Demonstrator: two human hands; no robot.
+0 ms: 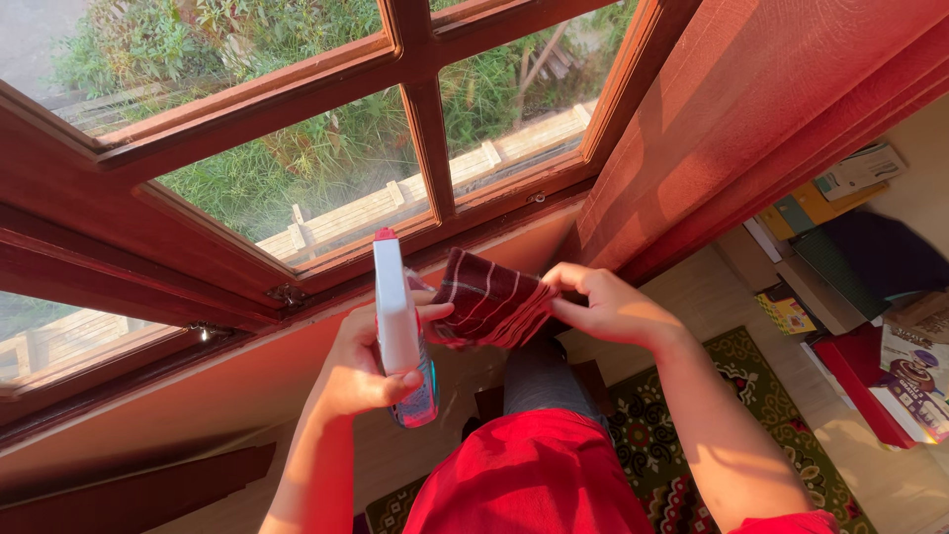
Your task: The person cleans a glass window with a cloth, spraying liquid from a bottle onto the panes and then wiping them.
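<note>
Window frame (247, 104): reddish-brown wood, smooth, glossy in low sun; panes of clear glass, grass and pale slatted boards beyond; small metal hinge (289, 295) at the lower rail, detail hard to read.

Left hand (361, 361): fingers curled round a spray bottle (398, 331); bottle upright, slim white plastic body, red tip on top, clear bluish base; the palm hides the bottle's far side; thumb and fingertip also pinch the near edge of the cloth.

Cloth (489, 302): held between the two hands in front of the sill; dark maroon woven fabric with thin pale stripes, folded into a fan of layers; its lower fold is lost in shadow.

Right hand (608, 307): fingers bent, pinching the cloth's right edge; fingertips partly buried in the folds.

Below: red garment (524, 480), soft, cut off by the frame edge; patterned green rug (751, 396) on pale floor; at far right stacked books (870, 257), flat and rectangular, covers blurred.
</note>
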